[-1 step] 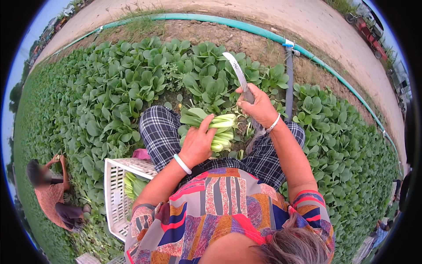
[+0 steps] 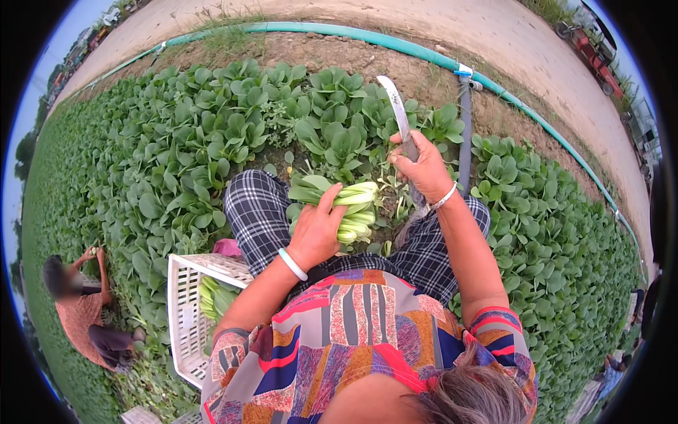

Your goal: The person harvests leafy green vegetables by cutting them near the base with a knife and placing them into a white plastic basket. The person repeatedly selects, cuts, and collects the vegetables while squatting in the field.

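Observation:
My left hand (image 2: 315, 233) is closed over a bunch of bok choy (image 2: 357, 212), its pale stems pointing right and its green leaves showing on the left. Up and to the right of the bunch, my right hand (image 2: 421, 168) grips the handle of a curved sickle knife (image 2: 395, 106). The blade points up and away, apart from the bunch. Growing bok choy plants (image 2: 339, 134) stand just beyond both hands. Cut leaf bits lie on the soil between my knees.
A white plastic crate (image 2: 185, 318) holding bok choy stands at my left side. A green hose (image 2: 395, 44) runs along the far field edge, joined to a grey pipe (image 2: 465, 127). Another person (image 2: 81, 314) crouches among plants at far left. A dirt road lies beyond.
My right hand has shifted slightly to the right with the sickle knife, and the blade tip has moved right and up. The left hand keeps its hold on the bok choy.

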Tool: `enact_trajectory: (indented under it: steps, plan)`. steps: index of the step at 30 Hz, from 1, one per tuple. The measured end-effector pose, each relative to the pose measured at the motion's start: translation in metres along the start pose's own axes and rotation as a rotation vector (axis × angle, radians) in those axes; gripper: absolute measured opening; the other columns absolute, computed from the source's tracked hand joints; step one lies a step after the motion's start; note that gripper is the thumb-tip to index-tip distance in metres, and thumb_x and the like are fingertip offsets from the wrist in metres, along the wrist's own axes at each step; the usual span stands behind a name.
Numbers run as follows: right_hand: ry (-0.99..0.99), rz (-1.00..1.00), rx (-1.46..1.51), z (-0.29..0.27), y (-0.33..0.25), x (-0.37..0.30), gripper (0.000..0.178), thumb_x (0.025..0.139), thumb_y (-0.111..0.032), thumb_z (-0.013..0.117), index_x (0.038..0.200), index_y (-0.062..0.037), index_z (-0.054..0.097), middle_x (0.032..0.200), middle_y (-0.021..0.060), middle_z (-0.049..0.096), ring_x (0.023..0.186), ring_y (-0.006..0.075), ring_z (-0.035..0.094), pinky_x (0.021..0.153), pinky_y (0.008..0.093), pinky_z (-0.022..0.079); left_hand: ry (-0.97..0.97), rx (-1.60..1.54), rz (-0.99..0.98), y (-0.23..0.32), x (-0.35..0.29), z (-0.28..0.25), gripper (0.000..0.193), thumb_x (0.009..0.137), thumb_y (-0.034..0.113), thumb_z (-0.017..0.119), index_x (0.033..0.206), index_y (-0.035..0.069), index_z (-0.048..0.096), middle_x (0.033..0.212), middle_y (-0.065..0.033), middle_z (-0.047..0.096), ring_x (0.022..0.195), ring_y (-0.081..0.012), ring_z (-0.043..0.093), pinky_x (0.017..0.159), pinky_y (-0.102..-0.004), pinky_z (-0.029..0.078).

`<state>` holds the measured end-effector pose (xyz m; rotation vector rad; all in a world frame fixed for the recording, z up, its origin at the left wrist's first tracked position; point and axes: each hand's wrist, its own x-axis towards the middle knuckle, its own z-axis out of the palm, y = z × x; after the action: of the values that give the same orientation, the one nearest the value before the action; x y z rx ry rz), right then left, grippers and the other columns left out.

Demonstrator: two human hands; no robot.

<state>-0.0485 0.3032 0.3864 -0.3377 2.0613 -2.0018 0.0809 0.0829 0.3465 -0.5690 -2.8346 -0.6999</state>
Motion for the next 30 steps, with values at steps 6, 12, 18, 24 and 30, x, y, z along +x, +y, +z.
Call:
enact_trajectory:
  steps: [6,12,18,24,30]
  plan:
    - [-0.065,0.061,-0.466,-0.023,0.017,-0.011,0.034,0.08,-0.013,0.076,0.109,-0.0047,0.059,0.07,0.0006,0.057,0.063,0.0068,0.054,0.055,0.0243,0.043,0.182,-0.262,-0.042,-0.008,-0.005,-0.005,0.059,0.063,0.002,0.072,0.12,0.003,0.055,0.137,-0.0206,0.042,0.111,-0.0408,0.055,0.093,-0.0428,0.048]
    - [-0.166,0.039,-0.151,0.025,0.025,-0.021,0.027,0.082,-0.008,0.07,0.107,-0.0055,0.061,0.07,0.0015,0.06,0.062,0.0091,0.057,0.058,0.0267,0.048,0.18,-0.436,-0.064,-0.004,-0.002,-0.001,0.057,0.064,0.0,0.068,0.12,0.001,0.057,0.134,-0.0214,0.045,0.118,-0.0405,0.052,0.098,-0.0396,0.046]
    - [0.08,-0.347,-0.844,-0.007,-0.003,-0.002,0.022,0.079,-0.004,0.064,0.101,-0.0064,0.062,0.067,0.0056,0.06,0.059,0.014,0.058,0.06,0.0298,0.048,0.184,-0.377,-0.13,-0.012,-0.014,-0.001,0.057,0.065,0.001,0.068,0.121,0.001,0.057,0.132,-0.0215,0.047,0.117,-0.04,0.052,0.098,-0.0389,0.045]
    - [-0.254,0.156,-0.154,0.019,0.013,-0.013,0.035,0.084,-0.006,0.07,0.116,-0.0051,0.055,0.096,0.0015,0.065,0.075,0.0063,0.059,0.057,0.0228,0.051,0.2,-0.383,-0.111,-0.008,-0.009,-0.001,0.055,0.065,0.002,0.068,0.119,0.001,0.057,0.13,-0.0211,0.048,0.113,-0.0403,0.054,0.095,-0.0403,0.047]
    - [-0.109,0.154,0.193,0.019,0.006,-0.011,0.023,0.084,-0.005,0.064,0.105,-0.0044,0.054,0.081,0.0045,0.063,0.057,0.0068,0.054,0.052,0.0214,0.044,0.193,-0.276,-0.123,-0.007,-0.009,-0.004,0.053,0.065,0.004,0.072,0.117,0.002,0.058,0.128,-0.0198,0.048,0.102,-0.0413,0.058,0.087,-0.0427,0.049]
